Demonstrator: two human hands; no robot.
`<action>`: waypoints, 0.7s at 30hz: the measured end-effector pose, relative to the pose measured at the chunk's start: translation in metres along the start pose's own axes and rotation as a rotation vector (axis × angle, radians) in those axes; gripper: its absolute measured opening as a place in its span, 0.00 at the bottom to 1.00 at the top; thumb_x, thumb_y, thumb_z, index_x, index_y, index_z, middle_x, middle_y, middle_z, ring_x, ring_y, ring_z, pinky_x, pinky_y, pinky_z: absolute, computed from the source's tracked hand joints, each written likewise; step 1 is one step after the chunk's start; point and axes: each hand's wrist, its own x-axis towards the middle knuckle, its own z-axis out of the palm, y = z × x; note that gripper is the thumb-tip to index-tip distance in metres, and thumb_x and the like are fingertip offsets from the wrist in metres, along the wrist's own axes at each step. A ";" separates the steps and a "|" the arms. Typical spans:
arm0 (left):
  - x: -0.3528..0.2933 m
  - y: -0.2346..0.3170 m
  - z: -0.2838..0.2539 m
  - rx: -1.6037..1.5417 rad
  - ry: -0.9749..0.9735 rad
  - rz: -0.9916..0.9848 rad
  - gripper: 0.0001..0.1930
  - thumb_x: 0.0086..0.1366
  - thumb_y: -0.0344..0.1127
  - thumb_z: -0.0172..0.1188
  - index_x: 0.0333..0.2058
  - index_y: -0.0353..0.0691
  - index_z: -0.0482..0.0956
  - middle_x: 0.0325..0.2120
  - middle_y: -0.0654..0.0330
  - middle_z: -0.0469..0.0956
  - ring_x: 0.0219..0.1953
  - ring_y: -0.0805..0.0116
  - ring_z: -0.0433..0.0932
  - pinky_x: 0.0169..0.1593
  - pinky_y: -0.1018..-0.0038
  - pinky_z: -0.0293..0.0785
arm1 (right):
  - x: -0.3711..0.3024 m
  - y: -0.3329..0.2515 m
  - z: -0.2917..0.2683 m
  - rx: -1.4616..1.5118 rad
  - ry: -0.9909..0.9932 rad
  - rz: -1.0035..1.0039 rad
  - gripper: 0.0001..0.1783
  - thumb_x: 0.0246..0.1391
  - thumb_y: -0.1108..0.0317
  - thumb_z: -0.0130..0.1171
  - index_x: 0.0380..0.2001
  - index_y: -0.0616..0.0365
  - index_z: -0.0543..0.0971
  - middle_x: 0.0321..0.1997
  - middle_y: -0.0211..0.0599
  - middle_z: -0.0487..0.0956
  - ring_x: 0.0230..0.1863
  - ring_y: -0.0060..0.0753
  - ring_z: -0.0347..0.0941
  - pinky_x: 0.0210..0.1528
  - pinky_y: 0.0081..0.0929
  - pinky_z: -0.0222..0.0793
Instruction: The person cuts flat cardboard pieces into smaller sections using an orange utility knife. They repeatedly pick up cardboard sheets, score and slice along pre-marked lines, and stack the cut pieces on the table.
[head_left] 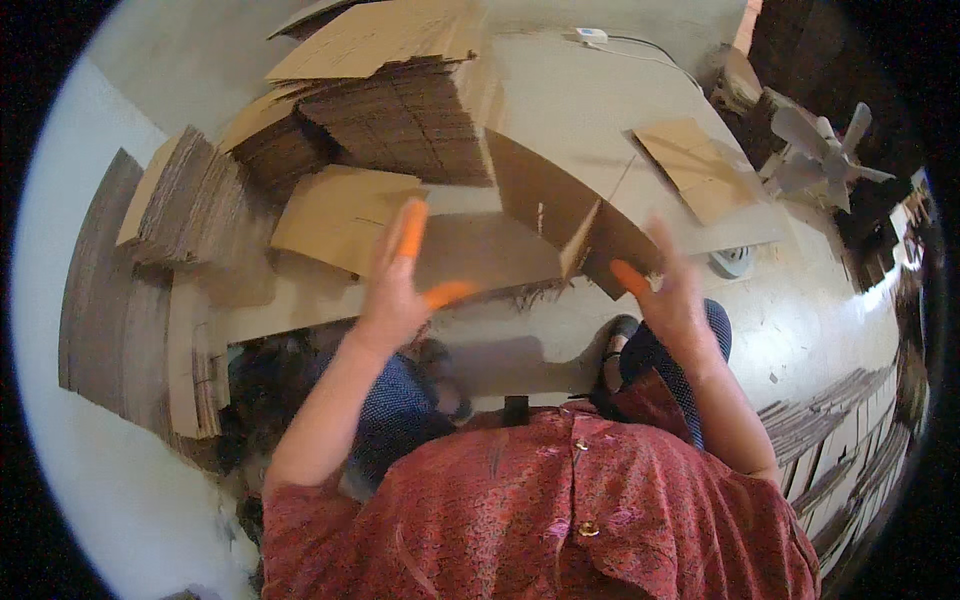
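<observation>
At 11 o'clock, a tall stack of cardboard [405,125] stands on the pale table [565,110]. Another cardboard pile [185,200] sits at 10 o'clock, with a darker pile [105,285] at 9. A small white box [592,36] with a cable [655,50] lies toward 1 o'clock. A flat tan sheet [695,165] and, beyond it, a grey-bladed fan [825,155] are at 2; layered cardboard [830,425] fills 4.

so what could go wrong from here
The folded cardboard reaches the near edge of the table and might slip off. Uneven top sheets on the tall stack could slide. Orange covers shield only parts of the left hand and right hand, so cardboard edges might scratch bare skin.
</observation>
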 end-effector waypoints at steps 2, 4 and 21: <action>-0.019 -0.028 -0.021 0.256 -0.150 -0.189 0.53 0.41 0.49 0.70 0.61 0.37 0.49 0.62 0.48 0.49 0.63 0.49 0.48 0.63 0.60 0.47 | 0.007 -0.026 -0.014 -0.202 0.227 -0.351 0.36 0.44 0.60 0.63 0.56 0.58 0.62 0.48 0.53 0.72 0.48 0.57 0.70 0.47 0.38 0.68; -0.027 -0.038 -0.035 0.550 -0.257 -0.293 0.54 0.40 0.50 0.70 0.62 0.39 0.48 0.62 0.49 0.48 0.64 0.50 0.46 0.64 0.58 0.45 | 0.017 -0.056 -0.026 -0.424 0.311 -0.509 0.34 0.46 0.58 0.61 0.55 0.58 0.63 0.51 0.54 0.70 0.50 0.58 0.68 0.49 0.38 0.67; 0.007 -0.093 -0.057 -0.083 -0.130 -0.225 0.19 0.60 0.30 0.53 0.51 0.38 0.69 0.43 0.51 0.74 0.44 0.68 0.72 0.43 0.76 0.70 | 0.029 -0.038 -0.035 -0.067 -0.150 -0.308 0.26 0.47 0.80 0.47 0.53 0.60 0.66 0.41 0.57 0.75 0.42 0.55 0.72 0.45 0.38 0.68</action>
